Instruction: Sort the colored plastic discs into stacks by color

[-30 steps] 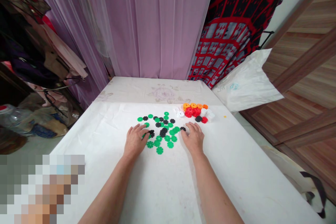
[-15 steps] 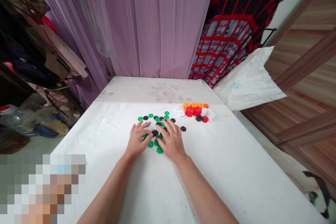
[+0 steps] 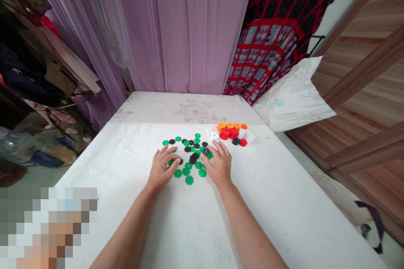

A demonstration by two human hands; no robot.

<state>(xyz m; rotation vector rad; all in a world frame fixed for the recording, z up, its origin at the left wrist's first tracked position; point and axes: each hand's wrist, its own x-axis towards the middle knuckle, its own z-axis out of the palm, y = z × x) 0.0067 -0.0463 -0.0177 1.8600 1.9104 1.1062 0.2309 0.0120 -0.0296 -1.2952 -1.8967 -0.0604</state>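
Observation:
My left hand (image 3: 162,167) is over the left side of a spread of green and black plastic discs with notched rims. Its thumb and fingertips are closed on a black notched disc (image 3: 181,161), partly hidden by the thumb. On the right side, my right hand (image 3: 220,164) pinches another black notched disc (image 3: 205,151) between thumb and fingers. Between the hands lie overlapping black discs (image 3: 194,158) and several green discs (image 3: 189,180). A row of green and black discs (image 3: 172,141) lies beyond my left fingertips.
Sorted piles of orange discs (image 3: 229,126), red discs (image 3: 229,133) and white discs (image 3: 213,135) lie farther back to the right. A white cloth covers the table (image 3: 268,201). A white plastic bag (image 3: 293,101) stands off its right edge, and purple curtains (image 3: 189,29) hang behind.
My right hand has moved right, off the middle of the spread, uncovering green and black discs. It now has a black disc at its fingertips. My left hand has hardly moved. The view has shifted slightly.

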